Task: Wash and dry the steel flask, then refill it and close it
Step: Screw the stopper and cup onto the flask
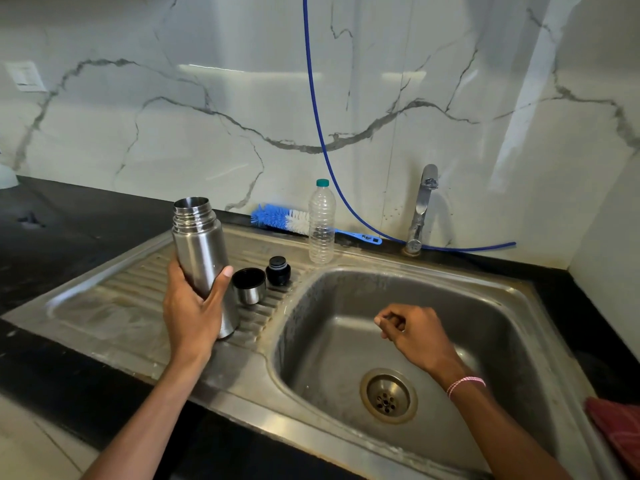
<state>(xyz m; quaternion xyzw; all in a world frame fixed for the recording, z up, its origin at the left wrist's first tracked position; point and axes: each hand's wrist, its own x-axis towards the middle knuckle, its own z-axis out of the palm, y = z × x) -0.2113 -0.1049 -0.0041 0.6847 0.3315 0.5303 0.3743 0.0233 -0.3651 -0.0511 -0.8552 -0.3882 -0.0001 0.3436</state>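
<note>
Head view: left hand [192, 313] grips uncapped steel flask [199, 244], right hand [412, 330] clenched empty over sink [485, 306].

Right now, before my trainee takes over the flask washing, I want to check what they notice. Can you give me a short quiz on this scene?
1. True or false: the steel flask has its lid screwed on.
2. Where do the steel cup and the black stopper stand? A) on the black counter B) on the ribbed drainboard C) beside the tap
3. Fill in: the left hand grips the flask, while the right hand, fingers curled and holding nothing, hovers over the ___.

Key: 1 false, its mouth is open; 2 B; 3 basin.
</note>
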